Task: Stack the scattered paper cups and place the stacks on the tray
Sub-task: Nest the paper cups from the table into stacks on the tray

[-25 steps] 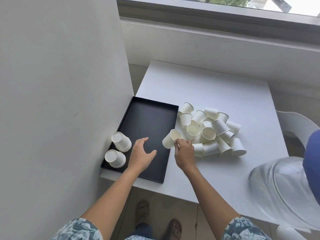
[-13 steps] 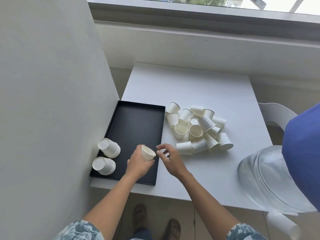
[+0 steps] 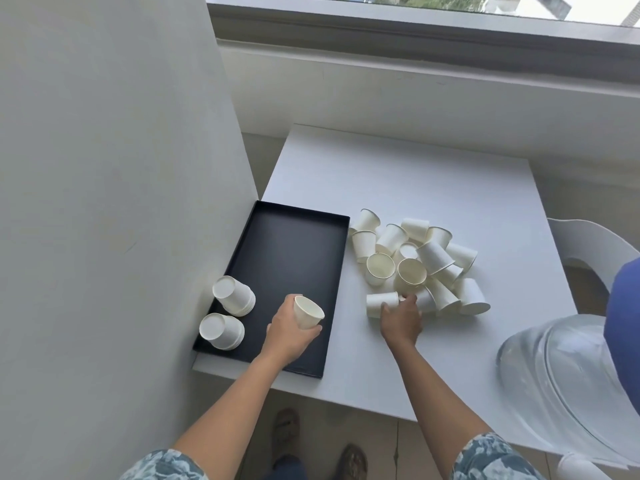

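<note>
A black tray (image 3: 287, 258) lies at the white table's left edge. Two upside-down stacks of white paper cups stand in its near left corner, one (image 3: 234, 295) behind the other (image 3: 221, 331). My left hand (image 3: 287, 336) hovers over the tray's near right part, shut on a single paper cup (image 3: 307, 311) with its mouth tilted up and right. A pile of several loose cups (image 3: 415, 265) lies on the table right of the tray. My right hand (image 3: 401, 318) rests at the pile's near edge, fingers touching a cup lying on its side (image 3: 379, 304).
A grey wall panel (image 3: 121, 202) stands tight against the tray's left side. A clear water jug (image 3: 568, 382) with a blue cap lies at the near right. A white chair (image 3: 588, 244) sits beyond the table's right edge. A window ledge runs behind the table.
My right hand passed the cup to my left hand, then reached right to the pile's near edge. My left hand now holds the cup over the tray.
</note>
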A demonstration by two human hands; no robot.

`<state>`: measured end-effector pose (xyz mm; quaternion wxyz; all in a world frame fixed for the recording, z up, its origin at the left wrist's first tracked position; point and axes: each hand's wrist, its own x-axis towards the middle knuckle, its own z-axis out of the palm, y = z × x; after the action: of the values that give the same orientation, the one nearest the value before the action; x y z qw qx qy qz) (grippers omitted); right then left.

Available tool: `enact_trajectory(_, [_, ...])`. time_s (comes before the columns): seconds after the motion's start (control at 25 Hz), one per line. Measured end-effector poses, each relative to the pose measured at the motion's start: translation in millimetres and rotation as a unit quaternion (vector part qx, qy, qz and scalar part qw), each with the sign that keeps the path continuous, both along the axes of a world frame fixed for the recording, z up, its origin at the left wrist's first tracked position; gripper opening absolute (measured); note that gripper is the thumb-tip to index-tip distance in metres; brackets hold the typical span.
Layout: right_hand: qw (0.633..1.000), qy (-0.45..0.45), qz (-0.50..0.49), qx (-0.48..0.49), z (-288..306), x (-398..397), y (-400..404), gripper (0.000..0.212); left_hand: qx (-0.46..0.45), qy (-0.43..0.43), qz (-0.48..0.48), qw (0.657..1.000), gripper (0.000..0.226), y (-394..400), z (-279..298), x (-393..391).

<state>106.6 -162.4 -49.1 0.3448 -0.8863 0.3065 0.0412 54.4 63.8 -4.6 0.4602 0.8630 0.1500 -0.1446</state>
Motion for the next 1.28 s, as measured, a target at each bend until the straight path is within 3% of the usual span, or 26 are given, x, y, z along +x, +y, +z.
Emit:
enact_trajectory(0.12, [0.995, -0.035, -0.018, 0.092, -1, -1, 10, 0.03, 0.009, 0.004, -0.001, 1.0, 0.06, 0, -1, -2])
enact_trajectory(0.24, [0.975, -0.129, 0.002, 0.18, 9, -9, 24, 0.021, 0.04, 0.012, 0.004, 0.999, 0.062, 2, -1, -4])
enact_trajectory(0.52, [0.932, -0.243, 0.179, 0.202, 30, -35, 62, 0.018, 0.115, 0.021, -0.028, 0.993, 0.075, -8, 1, -2])
enact_trajectory(0.76, [0.912, -0.216, 0.257, 0.237, 28, -58, 68, 0.023, 0.107, 0.015, -0.058, 0.992, 0.097, -18, 1, -7])
enact_trajectory(0.88, [0.901, -0.165, 0.298, 0.268, 25, -65, 66, 0.021, 0.101, 0.012, -0.086, 0.991, 0.088, -23, 0, -12])
enact_trajectory(1.0, [0.91, -0.166, 0.295, 0.239, 24, -62, 53, 0.015, 0.102, 0.006, -0.082, 0.991, 0.059, -23, -2, -14])
enact_trajectory(1.08, [0.935, -0.187, 0.238, 0.187, 21, -52, 35, 0.019, 0.088, -0.001, -0.069, 0.994, 0.052, -22, -2, -14])
enact_trajectory(1.2, [0.978, -0.167, 0.116, 0.038, 17, -29, -1, 0.047, 0.065, -0.009, -0.05, 0.997, 0.053, -20, -1, -14])
enact_trajectory(1.28, [0.991, -0.105, 0.057, -0.057, 16, -15, -25, 0.07, 0.052, -0.016, -0.04, 0.998, 0.055, -18, -1, -14])
